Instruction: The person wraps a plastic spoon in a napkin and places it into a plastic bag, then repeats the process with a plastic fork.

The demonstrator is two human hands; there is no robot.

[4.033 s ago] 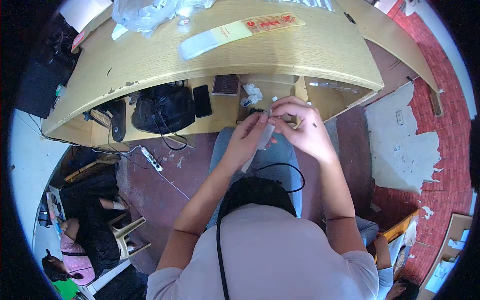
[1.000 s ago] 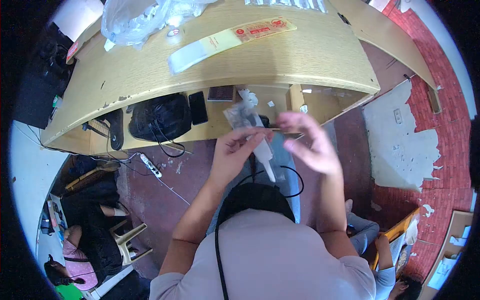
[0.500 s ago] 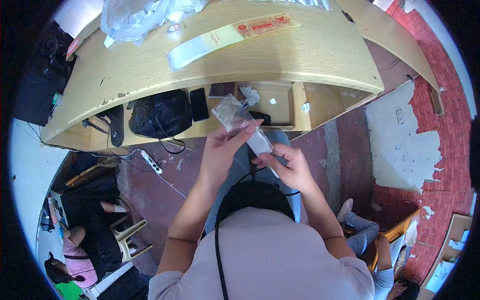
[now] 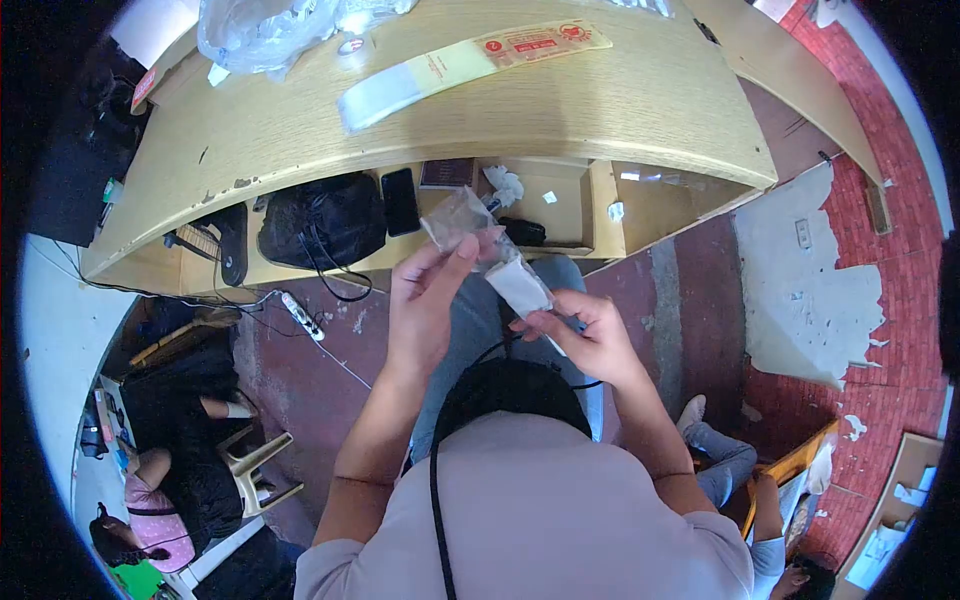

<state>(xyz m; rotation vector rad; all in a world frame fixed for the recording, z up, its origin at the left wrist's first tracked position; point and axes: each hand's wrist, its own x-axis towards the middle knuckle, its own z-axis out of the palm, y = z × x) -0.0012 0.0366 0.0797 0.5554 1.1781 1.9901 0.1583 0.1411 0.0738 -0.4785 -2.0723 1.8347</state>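
Observation:
Above my lap I hold a clear plastic sleeve [image 4: 460,213] with a flat white item [image 4: 521,287] in its lower part. My left hand [image 4: 430,290] is closed, pinching the clear upper part between thumb and fingers. My right hand [image 4: 590,333] is closed on the lower end, around the white item. What the white item is cannot be made out. Just beyond my hands, an open drawer holds crumpled white tissue [image 4: 503,184] and a dark object [image 4: 524,232].
A long printed paper strip [image 4: 470,68] and a plastic bag [image 4: 270,35] lie on the desk [image 4: 600,110]. Below are a phone [image 4: 400,202] and a black bag [image 4: 322,222]. A power strip [image 4: 302,315] is on the floor. Other people sit at left [image 4: 160,520] and right.
My left hand has shifted slightly left along the sleeve, showing more of the plastic above the white item. My right hand stays nearly in place.

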